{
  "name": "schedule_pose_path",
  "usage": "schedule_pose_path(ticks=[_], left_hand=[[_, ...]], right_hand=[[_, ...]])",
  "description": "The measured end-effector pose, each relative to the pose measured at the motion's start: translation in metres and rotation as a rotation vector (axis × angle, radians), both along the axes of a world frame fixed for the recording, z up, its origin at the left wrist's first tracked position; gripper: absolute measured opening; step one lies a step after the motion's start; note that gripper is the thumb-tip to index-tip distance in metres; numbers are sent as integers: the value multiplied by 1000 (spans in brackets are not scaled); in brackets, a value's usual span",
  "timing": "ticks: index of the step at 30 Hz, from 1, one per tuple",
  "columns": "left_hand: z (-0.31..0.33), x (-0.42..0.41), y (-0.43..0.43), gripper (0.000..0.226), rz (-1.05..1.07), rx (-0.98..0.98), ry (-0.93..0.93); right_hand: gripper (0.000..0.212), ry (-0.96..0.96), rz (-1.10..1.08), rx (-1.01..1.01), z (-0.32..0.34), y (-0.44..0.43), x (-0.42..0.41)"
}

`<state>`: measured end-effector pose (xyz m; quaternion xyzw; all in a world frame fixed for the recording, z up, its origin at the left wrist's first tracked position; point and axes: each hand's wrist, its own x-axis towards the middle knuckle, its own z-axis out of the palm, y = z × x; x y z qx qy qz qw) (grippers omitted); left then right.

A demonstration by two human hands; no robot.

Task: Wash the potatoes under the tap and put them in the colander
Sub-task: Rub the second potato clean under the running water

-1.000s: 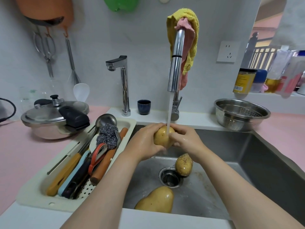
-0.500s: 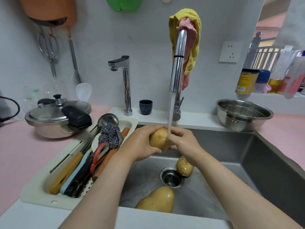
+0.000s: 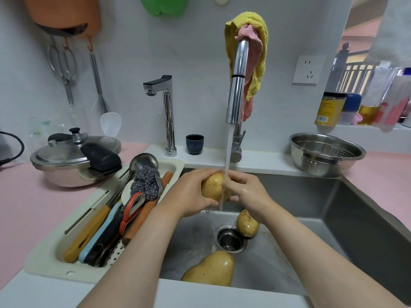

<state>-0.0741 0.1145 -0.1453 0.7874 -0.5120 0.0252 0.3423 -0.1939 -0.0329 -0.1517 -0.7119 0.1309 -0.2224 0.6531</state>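
Both my hands hold one yellow potato [image 3: 212, 187] over the steel sink [image 3: 347, 221], under the water running from the tall chrome tap [image 3: 236, 85]. My left hand [image 3: 191, 192] cups its left side and my right hand [image 3: 246, 192] grips its right side. A smaller, dirt-speckled potato [image 3: 247, 223] lies in the basin beside the drain [image 3: 230, 238]. A large wet potato [image 3: 210, 271] lies at the basin's near edge. The steel colander [image 3: 327, 154] stands on the counter at the back right, with nothing visible inside.
A cream drainer tray [image 3: 44, 261] with utensils, a ladle and a steel scourer sits left of the sink. A pressure cooker [image 3: 73, 158] stands behind it. A second small tap [image 3: 168, 116] and a dark cup [image 3: 194, 144] stand at the back. Bottles line the right ledge.
My hands have turned and rubbed the potato under the stream, shifting it slightly left and back. The two potatoes in the basin have stayed put.
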Motion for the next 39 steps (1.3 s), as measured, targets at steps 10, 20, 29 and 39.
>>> schedule_pose_path(ticks=[10, 20, 29, 39], left_hand=[[-1, -14, -14, 86, 19, 48, 144], [8, -22, -18, 81, 59, 115, 10], [11, -22, -11, 77, 115, 125, -12], [11, -20, -9, 81, 145, 126, -3]], right_hand=[[20, 42, -135, -70, 2, -8, -3], [23, 81, -134, -68, -1, -10, 0], [23, 39, -87, -115, -11, -6, 9], [26, 35, 14, -35, -4, -5, 2]])
